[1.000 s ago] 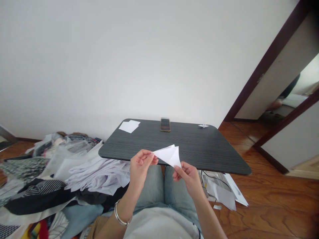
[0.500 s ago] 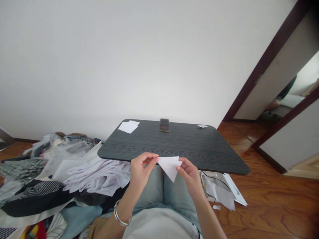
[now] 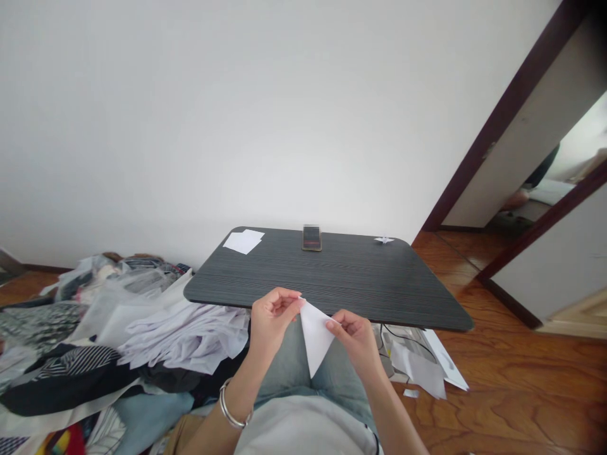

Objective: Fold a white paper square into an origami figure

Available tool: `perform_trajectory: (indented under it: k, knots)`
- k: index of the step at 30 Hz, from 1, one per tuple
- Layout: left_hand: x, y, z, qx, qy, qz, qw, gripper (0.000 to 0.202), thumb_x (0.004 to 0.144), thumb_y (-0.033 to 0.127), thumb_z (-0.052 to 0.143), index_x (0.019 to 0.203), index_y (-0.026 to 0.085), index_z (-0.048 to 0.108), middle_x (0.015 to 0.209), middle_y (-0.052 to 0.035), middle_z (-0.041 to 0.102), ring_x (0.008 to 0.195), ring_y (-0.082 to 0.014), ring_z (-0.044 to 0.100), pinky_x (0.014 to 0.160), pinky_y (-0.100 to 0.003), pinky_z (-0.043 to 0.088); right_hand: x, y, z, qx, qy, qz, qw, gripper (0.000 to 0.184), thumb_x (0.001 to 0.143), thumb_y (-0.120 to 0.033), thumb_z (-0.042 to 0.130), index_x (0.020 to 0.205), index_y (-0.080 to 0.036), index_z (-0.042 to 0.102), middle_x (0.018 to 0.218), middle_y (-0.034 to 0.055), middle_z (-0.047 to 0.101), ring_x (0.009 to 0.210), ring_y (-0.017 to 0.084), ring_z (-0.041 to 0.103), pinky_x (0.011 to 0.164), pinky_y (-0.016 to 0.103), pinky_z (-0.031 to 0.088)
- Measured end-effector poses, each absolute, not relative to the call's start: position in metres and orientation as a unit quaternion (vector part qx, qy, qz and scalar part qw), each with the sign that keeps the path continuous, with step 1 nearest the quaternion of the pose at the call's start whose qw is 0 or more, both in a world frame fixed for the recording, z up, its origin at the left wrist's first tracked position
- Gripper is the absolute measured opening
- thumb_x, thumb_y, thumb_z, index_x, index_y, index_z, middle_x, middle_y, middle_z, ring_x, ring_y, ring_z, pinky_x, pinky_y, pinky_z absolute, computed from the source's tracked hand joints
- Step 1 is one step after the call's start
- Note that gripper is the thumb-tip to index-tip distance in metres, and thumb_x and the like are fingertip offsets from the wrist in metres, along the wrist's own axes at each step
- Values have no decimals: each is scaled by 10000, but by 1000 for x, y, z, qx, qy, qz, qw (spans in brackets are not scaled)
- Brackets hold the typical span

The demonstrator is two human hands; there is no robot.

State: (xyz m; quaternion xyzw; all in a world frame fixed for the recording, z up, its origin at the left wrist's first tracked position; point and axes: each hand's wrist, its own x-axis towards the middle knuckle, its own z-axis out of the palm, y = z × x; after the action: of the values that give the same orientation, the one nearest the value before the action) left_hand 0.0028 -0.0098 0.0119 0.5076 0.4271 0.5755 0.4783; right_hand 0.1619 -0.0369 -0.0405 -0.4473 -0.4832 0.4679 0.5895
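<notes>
A white folded paper (image 3: pixel 315 338), shaped like a triangle, hangs point-down over my lap, just in front of the table's near edge. My left hand (image 3: pixel 274 321) pinches its upper left corner between thumb and fingers. At the upper right corner, my right hand (image 3: pixel 355 338) grips it with the thumb on the near side. Part of the paper's right corner is hidden behind the right fingers. On the dark table (image 3: pixel 284 272) beyond lie white paper sheets (image 3: pixel 243 241) at the left and a small folded paper piece (image 3: pixel 384 240) at the far right.
A phone (image 3: pixel 312 238) leans upright at the table's back, near the wall. Piled clothes (image 3: pixel 190 335) cover the floor on the left. Under the table's right side are papers (image 3: pixel 422 370) and a black cable (image 3: pixel 408 338). A doorway stands at the right.
The triangular paper has turned, so its tip now points lower and further left. My right hand has moved slightly down with its corner; my left hand keeps its pinch.
</notes>
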Motion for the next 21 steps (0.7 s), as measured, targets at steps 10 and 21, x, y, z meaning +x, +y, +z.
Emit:
perform_trajectory:
  k: [10, 21]
  knots:
    - [1, -11, 16, 483, 415, 577, 511, 225, 632, 239, 742, 820, 141, 667, 600, 7, 677, 567, -107, 623, 569, -189, 503, 163, -36, -42, -454, -491, 451, 591, 318, 712, -412, 692, 560, -170, 552, 524, -22, 524, 500, 108, 430, 492, 223, 319]
    - [1, -7, 10, 455, 425, 567, 539, 175, 598, 249, 769, 619, 129, 643, 567, -7, 676, 515, -96, 603, 558, -190, 500, 163, -39, -43, -506, -547, 328, 581, 290, 760, -390, 635, 568, -176, 594, 547, 1, 584, 559, 150, 512, 561, 251, 395]
